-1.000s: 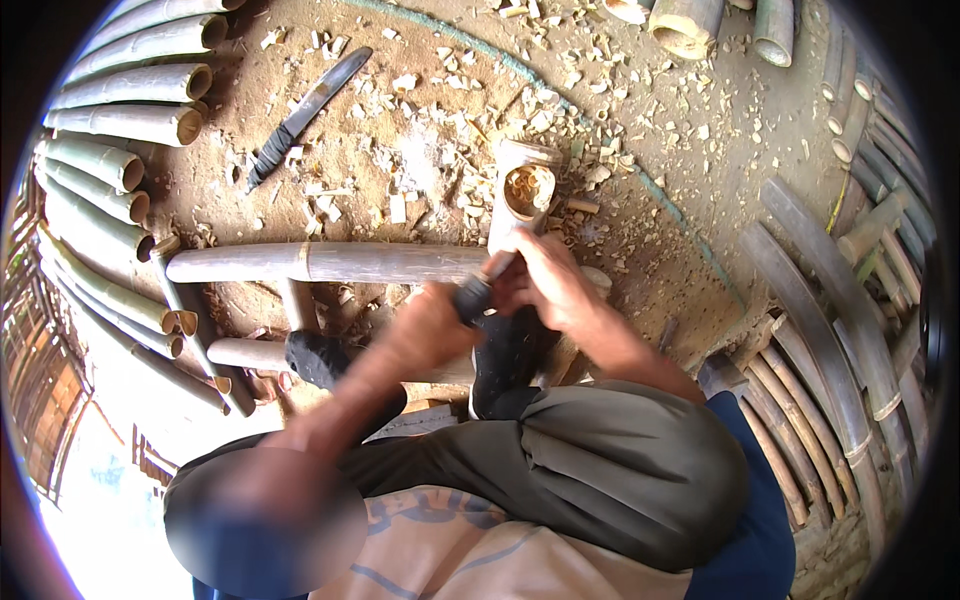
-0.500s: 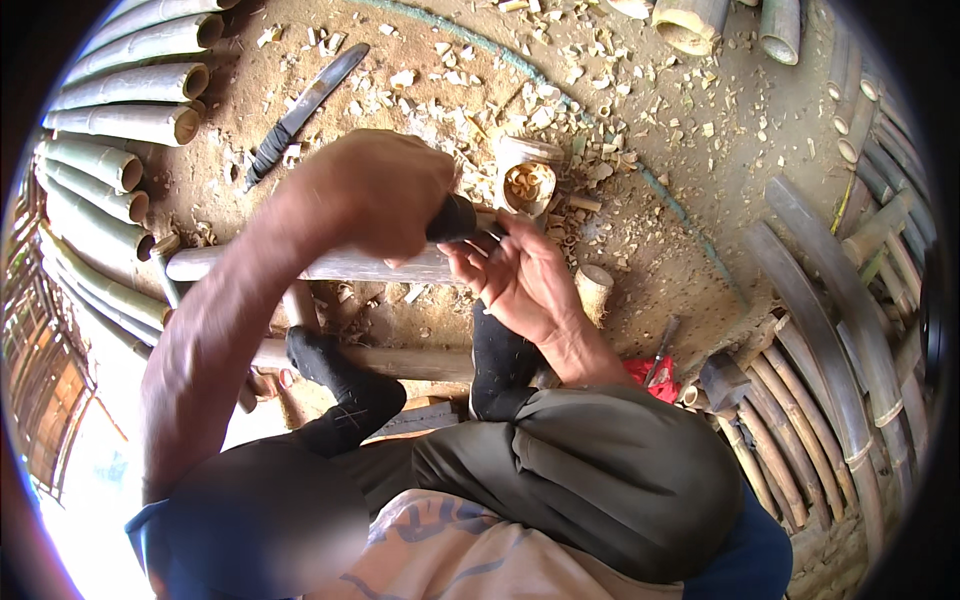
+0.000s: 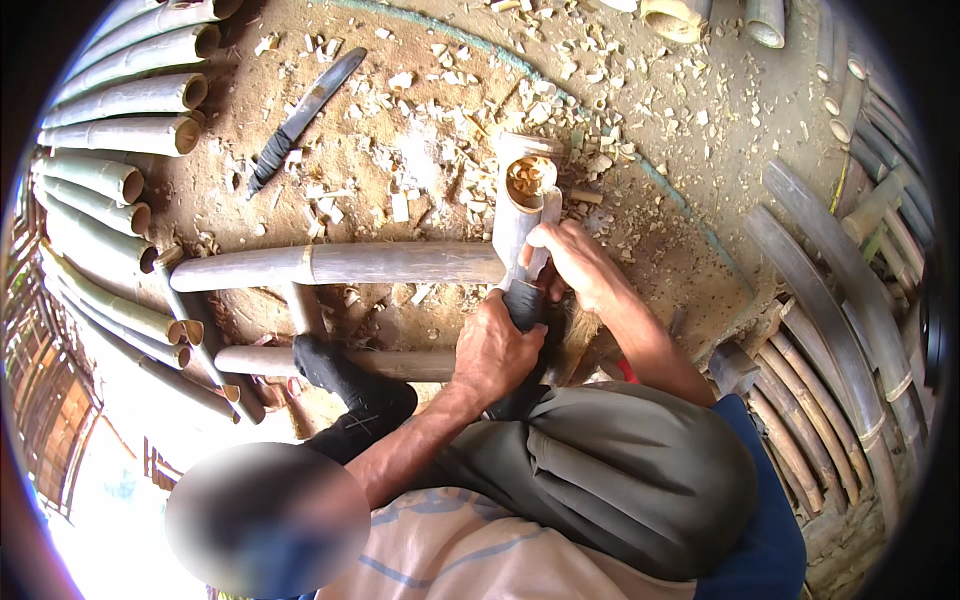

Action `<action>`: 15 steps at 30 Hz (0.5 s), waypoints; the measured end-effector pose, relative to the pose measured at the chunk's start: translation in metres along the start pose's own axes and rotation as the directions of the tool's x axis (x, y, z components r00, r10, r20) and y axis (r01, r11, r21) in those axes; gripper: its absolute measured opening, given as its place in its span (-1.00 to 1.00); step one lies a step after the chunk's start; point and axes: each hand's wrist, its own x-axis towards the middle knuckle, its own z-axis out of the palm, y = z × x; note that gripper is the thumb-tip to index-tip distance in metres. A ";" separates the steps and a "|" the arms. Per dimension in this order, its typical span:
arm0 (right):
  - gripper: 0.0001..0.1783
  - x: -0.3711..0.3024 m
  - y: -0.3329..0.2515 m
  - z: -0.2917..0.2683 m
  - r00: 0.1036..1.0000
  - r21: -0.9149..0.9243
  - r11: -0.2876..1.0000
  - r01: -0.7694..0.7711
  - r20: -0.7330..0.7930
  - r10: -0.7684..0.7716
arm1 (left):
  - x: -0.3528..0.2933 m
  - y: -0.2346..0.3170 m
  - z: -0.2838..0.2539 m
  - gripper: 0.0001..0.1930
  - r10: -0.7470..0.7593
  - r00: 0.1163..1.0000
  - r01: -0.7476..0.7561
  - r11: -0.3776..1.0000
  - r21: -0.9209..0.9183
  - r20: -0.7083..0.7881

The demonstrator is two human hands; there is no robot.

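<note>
A knife (image 3: 550, 208) with a black-wrapped handle and a grey blade is in both my hands, its blade pointing away from me. My left hand (image 3: 498, 345) is closed round the handle. Farther along, my right hand (image 3: 580, 262) pinches the blade with the thumb on its face; its other fingers are partly hidden. Just beyond and left of the blade is an open bamboo tube (image 3: 512, 228) with pale shavings inside. To the left of my hands, a bamboo pole (image 3: 400, 264) runs across as part of a low frame.
A second knife (image 3: 305, 120) lies on the dirt floor among scattered bamboo chips (image 3: 455, 75). Cut bamboo lengths (image 3: 125, 95) line the left side. Curved split bamboo (image 3: 825, 300) is stacked at the right, by a dark blocky tool head (image 3: 733, 370). My socked foot (image 3: 355, 385) rests by the frame.
My left hand has come down and right, nearer my body. The knife has swung from lying roughly crosswise to pointing away. My right hand has shifted right and now pinches the blade.
</note>
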 end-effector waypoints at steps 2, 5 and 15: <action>-0.63 -0.011 -0.001 0.015 0.995 0.028 0.997 0.069 -0.074 -0.067 | -0.004 -0.003 -0.021 -0.40 0.097 0.994 -0.098 0.995 0.011 0.058; -0.68 -0.010 0.001 0.027 0.999 0.102 0.994 0.045 0.022 -0.047 | -0.003 -0.032 -0.050 -0.40 0.086 0.995 -0.091 0.992 0.093 0.049; -0.67 0.036 -0.009 0.066 0.904 0.887 0.439 0.144 0.063 -0.423 | 0.038 0.061 -0.169 -0.77 0.374 0.916 -0.121 0.608 0.784 -0.149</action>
